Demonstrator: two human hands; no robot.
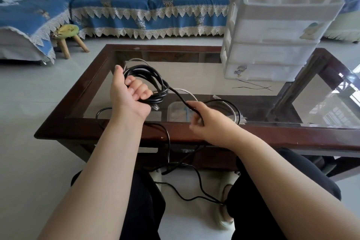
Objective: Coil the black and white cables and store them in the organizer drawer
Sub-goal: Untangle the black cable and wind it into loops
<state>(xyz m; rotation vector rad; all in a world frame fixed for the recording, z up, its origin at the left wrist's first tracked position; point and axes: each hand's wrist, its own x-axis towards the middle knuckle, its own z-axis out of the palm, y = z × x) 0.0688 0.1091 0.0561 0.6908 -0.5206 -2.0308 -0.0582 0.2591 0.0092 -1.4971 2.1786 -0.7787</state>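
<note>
Black cable (153,82): partly coiled. Several loops bunched in left hand (129,93), fingers curled round the bundle, held up over the glass table (263,132). One plug end hangs just below that fist. From the coil a strand runs down-right to right hand (206,121), which looks to pinch/guide it betw. thumb & fingers; hand is blurred, so exact grip is hard to read. Plenty of slack left: black cable trails over the table's near edge, down past the knees & across the floor in loose curves. So approx. halfway on the black one, by my guess.

White cable (231,107): not coiled yet. Lies loose on the glass near right hand, one bit also showing behind the black coil at top.

Organizer (272,35): white plastic drawer unit at table's far right corner, well apart from both hands. All drawers look closed; nothing stored as far as visible.

Left to do: finish black coil, coil white, open drawer, put both in.

Beyond: thin black wire (253,85) on glass just in front of organizer; small stool (68,39) & blue sofa (152,6) behind.
</note>
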